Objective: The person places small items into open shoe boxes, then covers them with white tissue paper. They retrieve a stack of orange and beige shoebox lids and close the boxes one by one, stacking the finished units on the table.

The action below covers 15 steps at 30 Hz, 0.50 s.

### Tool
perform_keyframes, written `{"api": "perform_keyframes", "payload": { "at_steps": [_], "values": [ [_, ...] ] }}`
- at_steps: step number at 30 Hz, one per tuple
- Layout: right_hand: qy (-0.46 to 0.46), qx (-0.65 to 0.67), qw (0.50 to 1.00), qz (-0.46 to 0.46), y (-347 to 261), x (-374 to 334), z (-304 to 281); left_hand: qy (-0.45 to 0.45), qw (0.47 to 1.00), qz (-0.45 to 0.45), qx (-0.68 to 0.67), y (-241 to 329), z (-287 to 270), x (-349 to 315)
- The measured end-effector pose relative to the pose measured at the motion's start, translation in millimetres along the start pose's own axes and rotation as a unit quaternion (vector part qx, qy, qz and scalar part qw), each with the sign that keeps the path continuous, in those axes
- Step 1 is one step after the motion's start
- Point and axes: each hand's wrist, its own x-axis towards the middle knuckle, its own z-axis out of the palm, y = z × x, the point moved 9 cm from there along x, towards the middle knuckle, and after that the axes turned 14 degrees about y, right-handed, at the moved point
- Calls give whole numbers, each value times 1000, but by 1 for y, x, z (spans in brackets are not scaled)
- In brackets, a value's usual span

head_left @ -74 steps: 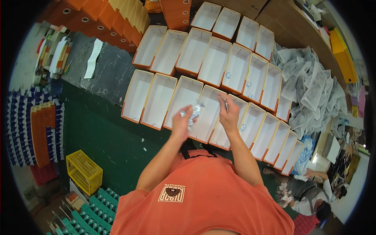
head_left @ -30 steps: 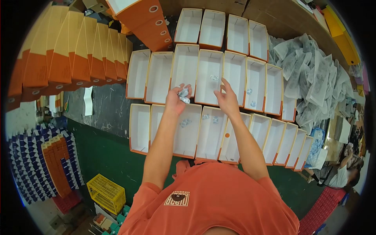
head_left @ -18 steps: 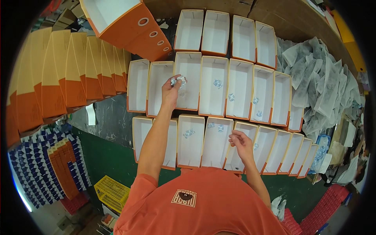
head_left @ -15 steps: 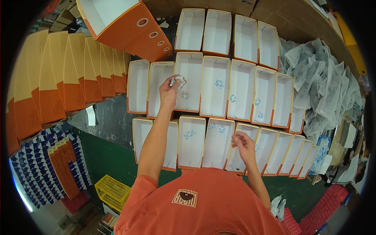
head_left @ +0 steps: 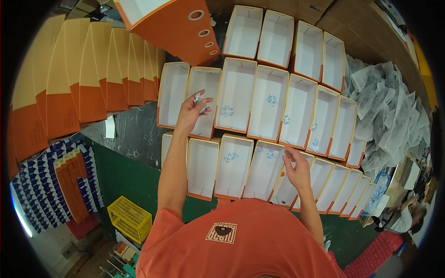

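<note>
My left hand [head_left: 195, 111] holds several small white-and-blue sachets [head_left: 200, 105] over the second box [head_left: 204, 83] from the left in the middle row. My right hand [head_left: 298, 170] hovers over the front row, thumb and fingers apart, with nothing visible in it. Three rows of open boxes stand close together, white inside with orange-and-cream outsides. Sachets lie on the floors of several: one [head_left: 227, 111] in the box right of my left hand, another [head_left: 272, 100] in the following box, and others [head_left: 231, 156] in the front row.
A tall orange box [head_left: 178, 32] with ringed holes stands at the back left. Cream-and-orange boxes [head_left: 65, 92] line the left. Translucent bags [head_left: 389, 111] are heaped at right. A yellow crate [head_left: 131, 220] stands on the green floor. Another person [head_left: 408, 217] shows at lower right.
My left hand has moved left with the sachets, from the third middle-row box to the second. My right hand's fingers have loosened and spread. The view has shifted, and another person has appeared.
</note>
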Motion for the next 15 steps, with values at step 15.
{"api": "perform_keyframes", "payload": {
  "at_steps": [15],
  "values": [
    [-46, -47, 996, -61, -18, -38, 3, 97, 979, 180, 26, -5, -84, -2]
  ]
}}
